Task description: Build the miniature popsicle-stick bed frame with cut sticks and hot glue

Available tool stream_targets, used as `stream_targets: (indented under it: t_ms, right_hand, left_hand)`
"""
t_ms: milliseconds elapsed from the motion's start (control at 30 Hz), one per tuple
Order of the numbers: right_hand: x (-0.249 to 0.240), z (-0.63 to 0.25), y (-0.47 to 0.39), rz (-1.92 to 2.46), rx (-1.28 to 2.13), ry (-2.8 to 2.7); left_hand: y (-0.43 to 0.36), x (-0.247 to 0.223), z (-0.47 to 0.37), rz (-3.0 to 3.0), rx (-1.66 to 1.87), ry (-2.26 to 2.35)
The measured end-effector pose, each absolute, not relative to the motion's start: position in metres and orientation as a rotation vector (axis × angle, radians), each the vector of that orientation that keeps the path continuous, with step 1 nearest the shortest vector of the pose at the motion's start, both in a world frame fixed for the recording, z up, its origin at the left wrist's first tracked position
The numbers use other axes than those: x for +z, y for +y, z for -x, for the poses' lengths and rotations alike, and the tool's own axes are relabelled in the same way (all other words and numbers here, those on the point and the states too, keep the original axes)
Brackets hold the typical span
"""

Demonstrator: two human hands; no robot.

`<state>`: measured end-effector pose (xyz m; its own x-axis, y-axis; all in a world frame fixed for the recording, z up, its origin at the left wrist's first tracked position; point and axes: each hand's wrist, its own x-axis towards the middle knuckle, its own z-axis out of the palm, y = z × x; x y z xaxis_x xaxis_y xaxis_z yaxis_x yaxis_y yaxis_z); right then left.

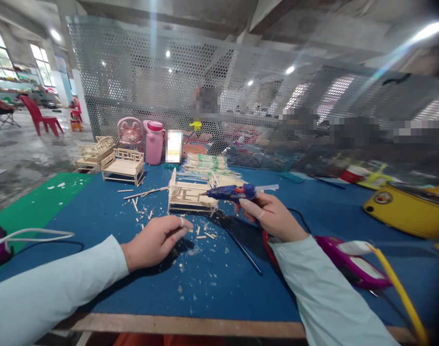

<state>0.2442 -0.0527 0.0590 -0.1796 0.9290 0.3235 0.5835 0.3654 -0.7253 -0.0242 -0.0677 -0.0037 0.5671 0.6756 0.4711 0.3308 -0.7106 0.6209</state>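
Note:
A blue glue gun [232, 192] is held in my right hand [273, 216], its nozzle pointing left in front of a small wooden bench model [194, 199]. Over the blue table, just in front of that model, my left hand [157, 240] has its thumb and fingertips brought together. Whatever may be between those fingertips is too small to make out. Short stick pieces [206, 235] lie scattered close to my left hand. Behind the model is a pile of wooden sticks [208, 166].
More bench models [123, 166] stand at the back left by a pink bottle [154, 144] and a lit phone [173, 146]. A dark rod [244, 252], a purple device [352, 262] and a yellow pot [407, 209] are on the table [132, 298]. Mesh rises behind.

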Motion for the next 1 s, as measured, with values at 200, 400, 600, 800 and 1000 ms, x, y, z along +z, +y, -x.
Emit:
stream_targets:
  t_ms: [200,400,600,800,1000]
  right_hand:
    - [0.062,-0.244,-0.053,1.344,0.477,-1.946]
    - [0.062,-0.244,-0.054,1.344,0.475,-1.948]
    - [0.059,-0.245,-0.052,1.321,0.573,-1.867]
    - [0.06,-0.245,-0.056,1.22,0.694,-1.735]
    - [0.065,-0.266,-0.042,1.241,0.39,-1.486]
  left_hand:
    - [-0.068,-0.004,0.024,-2.342,0.992,0.809]
    - [-0.068,-0.003,0.024,-2.345,0.988,0.804]
    - [-0.068,-0.003,0.024,-2.34,1.003,0.791]
    - [-0.068,-0.002,0.024,-2.326,0.999,0.799]
    - [-0.069,-0.003,0.023,-2.226,1.023,0.857]
